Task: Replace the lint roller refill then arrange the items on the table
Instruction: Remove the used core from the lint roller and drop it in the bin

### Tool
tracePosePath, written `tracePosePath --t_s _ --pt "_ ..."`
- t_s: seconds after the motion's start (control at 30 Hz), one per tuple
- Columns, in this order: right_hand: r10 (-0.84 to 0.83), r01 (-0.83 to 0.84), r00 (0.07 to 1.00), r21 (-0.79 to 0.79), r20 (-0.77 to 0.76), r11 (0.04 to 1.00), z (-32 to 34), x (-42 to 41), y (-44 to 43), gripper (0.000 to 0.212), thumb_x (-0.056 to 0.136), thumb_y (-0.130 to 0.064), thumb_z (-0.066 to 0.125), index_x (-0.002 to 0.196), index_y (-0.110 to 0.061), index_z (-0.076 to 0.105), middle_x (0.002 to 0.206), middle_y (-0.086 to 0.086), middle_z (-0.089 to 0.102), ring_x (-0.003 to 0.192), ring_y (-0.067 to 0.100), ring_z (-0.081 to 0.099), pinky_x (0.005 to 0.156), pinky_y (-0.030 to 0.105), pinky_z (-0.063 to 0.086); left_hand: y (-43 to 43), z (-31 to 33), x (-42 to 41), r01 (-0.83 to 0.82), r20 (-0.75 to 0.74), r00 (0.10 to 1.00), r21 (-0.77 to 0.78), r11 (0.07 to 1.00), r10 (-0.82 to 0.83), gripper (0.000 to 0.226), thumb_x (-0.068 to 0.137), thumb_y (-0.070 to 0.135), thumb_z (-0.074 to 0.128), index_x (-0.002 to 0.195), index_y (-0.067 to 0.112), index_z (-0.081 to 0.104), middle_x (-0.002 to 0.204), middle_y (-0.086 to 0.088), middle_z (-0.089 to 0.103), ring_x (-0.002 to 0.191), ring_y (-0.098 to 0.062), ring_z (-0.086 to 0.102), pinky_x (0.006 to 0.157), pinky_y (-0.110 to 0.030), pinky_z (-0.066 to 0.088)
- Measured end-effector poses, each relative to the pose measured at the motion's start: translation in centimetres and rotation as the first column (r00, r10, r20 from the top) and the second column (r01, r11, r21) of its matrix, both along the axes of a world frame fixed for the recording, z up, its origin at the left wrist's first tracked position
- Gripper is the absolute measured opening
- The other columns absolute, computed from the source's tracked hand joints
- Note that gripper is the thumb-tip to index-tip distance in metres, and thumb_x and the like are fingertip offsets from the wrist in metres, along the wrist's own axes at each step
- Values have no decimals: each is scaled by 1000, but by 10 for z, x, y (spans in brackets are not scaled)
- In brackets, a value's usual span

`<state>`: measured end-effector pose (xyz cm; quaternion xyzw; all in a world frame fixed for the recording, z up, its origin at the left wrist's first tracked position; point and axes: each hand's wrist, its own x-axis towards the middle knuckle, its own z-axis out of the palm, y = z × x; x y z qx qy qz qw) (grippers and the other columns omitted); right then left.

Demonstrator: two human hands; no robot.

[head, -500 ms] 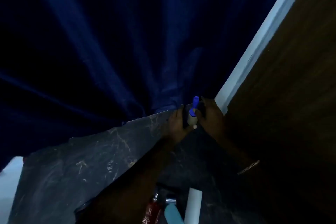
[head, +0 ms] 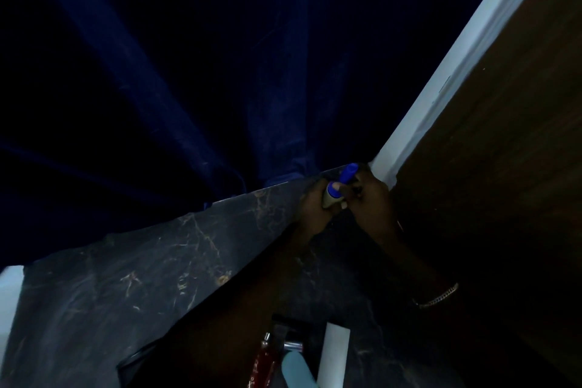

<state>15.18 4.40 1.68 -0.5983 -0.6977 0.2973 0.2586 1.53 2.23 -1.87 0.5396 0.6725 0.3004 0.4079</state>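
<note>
Both my hands hold the lint roller [head: 341, 184] at the far corner of the dark marble table [head: 126, 287]. My left hand [head: 315, 208] wraps its pale roll end, and my right hand [head: 370, 201] grips the blue handle, which points up and to the right. A white cylinder, perhaps the refill [head: 333, 356], lies at the near edge of the table. The scene is very dim, so fine detail of the roller is lost.
Beside the white cylinder lie a pale blue object [head: 296, 368], a red bottle [head: 263, 362] and a small shiny piece [head: 293, 346]. A dark blue curtain [head: 189, 88] hangs behind the table. A brown wooden panel [head: 488, 167] with a white edge stands at the right.
Both hands have shifted slightly to the right with the roller. The blue handle now tilts more towards the right.
</note>
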Motion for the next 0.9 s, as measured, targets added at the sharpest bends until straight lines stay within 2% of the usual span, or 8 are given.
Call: tracePosePath --t_s 0.07,0.1,0.2,0.33,0.47,0.57,0.73,0.9 --pt "-12 13 995 3 -94 1000 10 1 -14 35 90 -38 65 118 -18 61 113 4 69 102 12 63 96 28 48 -14 2 -3 3 49 999 49 999 -6 54 88 21 80 137 16 58 126 11 60 105 3 58 94 -13 42" --pt "-19 15 987 -31 -158 999 15 1 -21 34 90 -35 66 118 -17 62 111 3 70 99 10 64 94 25 49 -20 4 -5 20 56 998 59 998 -23 52 87 24 81 134 20 59 122 14 61 101 6 58 92 -12 42" --pt "-86 57 962 -119 -260 991 26 3 -44 22 92 -31 66 109 -18 64 100 -7 70 87 -9 60 90 19 50 -44 14 -9 41 26 999 93 995 -43 45 87 31 81 127 25 61 122 13 66 108 -7 64 96 -28 49" --pt "-62 6 890 -123 -451 992 40 9 -76 33 89 -28 71 121 -24 65 111 -6 73 103 5 69 94 28 53 -81 35 -15 46 -12 999 184 982 -44 42 84 33 84 119 21 65 116 1 69 106 -16 65 94 -36 52" --pt "-18 -40 845 -97 -535 994 57 12 -113 29 88 -28 74 116 -28 66 106 -5 75 98 11 72 88 33 58 -129 59 -23 37 -74 997 245 969 -20 41 82 30 85 117 22 67 109 -1 64 96 -10 60 82 -17 45" --pt "-49 -56 759 -139 -650 989 73 6 -143 24 87 -19 74 109 -26 68 101 -4 76 94 16 74 75 27 61 -164 79 -31 35 -132 991 276 961 2 48 80 29 86 124 23 67 110 -1 62 95 -7 57 78 -6 39" --pt "-62 -93 771 -208 -633 974 95 -6 -190 17 91 -24 69 103 -12 71 88 8 77 76 21 75 66 28 59 -217 112 -50 3 -257 963 294 956 76 57 77 32 87 130 27 66 113 1 63 99 -19 65 86 -36 55" --pt "18 -208 820 -269 -572 941 119 -21 -235 19 94 -33 64 95 -15 72 82 11 75 69 18 72 60 25 55 -264 139 -78 29 -342 936 305 952 81 60 76 33 87 132 30 65 111 3 61 98 -20 66 85 -42 57"
